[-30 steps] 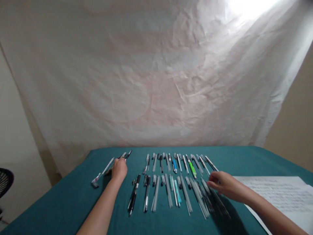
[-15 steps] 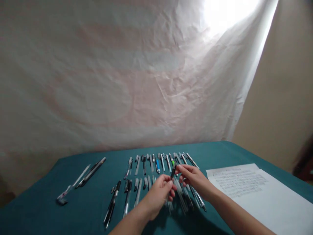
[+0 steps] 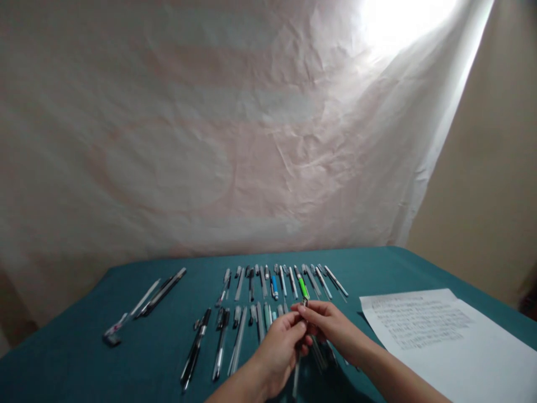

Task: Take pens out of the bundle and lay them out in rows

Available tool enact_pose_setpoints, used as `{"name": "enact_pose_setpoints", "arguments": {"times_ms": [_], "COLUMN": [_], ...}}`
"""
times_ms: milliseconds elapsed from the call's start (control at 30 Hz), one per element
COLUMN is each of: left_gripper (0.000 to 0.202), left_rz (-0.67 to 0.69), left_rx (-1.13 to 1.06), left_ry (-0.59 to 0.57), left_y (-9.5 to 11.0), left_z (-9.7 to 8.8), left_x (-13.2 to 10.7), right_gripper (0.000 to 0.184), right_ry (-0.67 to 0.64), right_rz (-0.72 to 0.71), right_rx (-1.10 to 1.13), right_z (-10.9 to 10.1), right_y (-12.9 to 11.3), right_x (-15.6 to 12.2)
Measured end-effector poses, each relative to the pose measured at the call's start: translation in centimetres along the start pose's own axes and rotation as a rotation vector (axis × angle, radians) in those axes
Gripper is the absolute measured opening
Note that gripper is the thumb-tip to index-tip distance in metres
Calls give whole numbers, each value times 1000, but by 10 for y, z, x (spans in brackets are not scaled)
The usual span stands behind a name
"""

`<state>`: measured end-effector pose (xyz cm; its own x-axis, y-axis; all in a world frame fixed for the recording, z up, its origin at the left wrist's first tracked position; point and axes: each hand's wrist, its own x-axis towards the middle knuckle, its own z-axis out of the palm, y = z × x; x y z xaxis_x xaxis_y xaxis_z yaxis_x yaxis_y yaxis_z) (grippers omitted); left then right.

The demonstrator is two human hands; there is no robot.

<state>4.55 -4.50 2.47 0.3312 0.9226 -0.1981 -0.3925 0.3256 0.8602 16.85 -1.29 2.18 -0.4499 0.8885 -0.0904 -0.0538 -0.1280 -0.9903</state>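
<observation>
My left hand (image 3: 280,350) and my right hand (image 3: 328,324) meet above the near row of pens, fingers pinched together on one pen (image 3: 302,313) held between them. Its tip sticks up just above my right fingers; most of its body is hidden by my hands. Below lie two rows of pens on the teal tablecloth (image 3: 138,358): a far row with a blue pen (image 3: 274,286) and a green pen (image 3: 302,286), and a near row with black pens (image 3: 193,351) at its left end.
A small separate group of pens (image 3: 156,296) lies at the far left of the table. A printed white sheet (image 3: 440,341) lies on the right. A crumpled white cloth (image 3: 235,140) hangs behind the table, brightly lit at the top right.
My left hand left the pens at the far left and came to the middle. My right hand lifted a pen from the near row, and both hands now hold it.
</observation>
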Motion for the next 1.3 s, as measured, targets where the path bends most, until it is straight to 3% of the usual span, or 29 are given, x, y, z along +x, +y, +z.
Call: {"name": "enact_pose_setpoints", "arguments": {"times_ms": [200, 367, 533, 1067, 1200, 1300], "left_gripper": [23, 31, 34, 43, 38, 29], "left_rz": [32, -21, -36, -137, -133, -102], "left_rx": [-26, -26, 12, 142, 97, 6], "left_ry": [26, 69, 56, 79, 72, 100], "left_y": [0, -8, -12, -8, -8, -11], "left_z": [-4, -4, -6, -4, -3, -6], "left_x": [-1, -1, -3, -4, -4, -1], "right_gripper": [38, 38, 39, 39, 37, 34], "right_ry": [98, 52, 109, 153, 179, 221], "right_rz": [-15, -26, -41, -78, -61, -113], "right_rx": [28, -49, -59, -113, -65, -64], "right_z": [5, 9, 11, 9, -2, -25], "right_y": [0, 1, 5, 6, -1, -12], "right_x": [-1, -3, -2, 0, 3, 7]}}
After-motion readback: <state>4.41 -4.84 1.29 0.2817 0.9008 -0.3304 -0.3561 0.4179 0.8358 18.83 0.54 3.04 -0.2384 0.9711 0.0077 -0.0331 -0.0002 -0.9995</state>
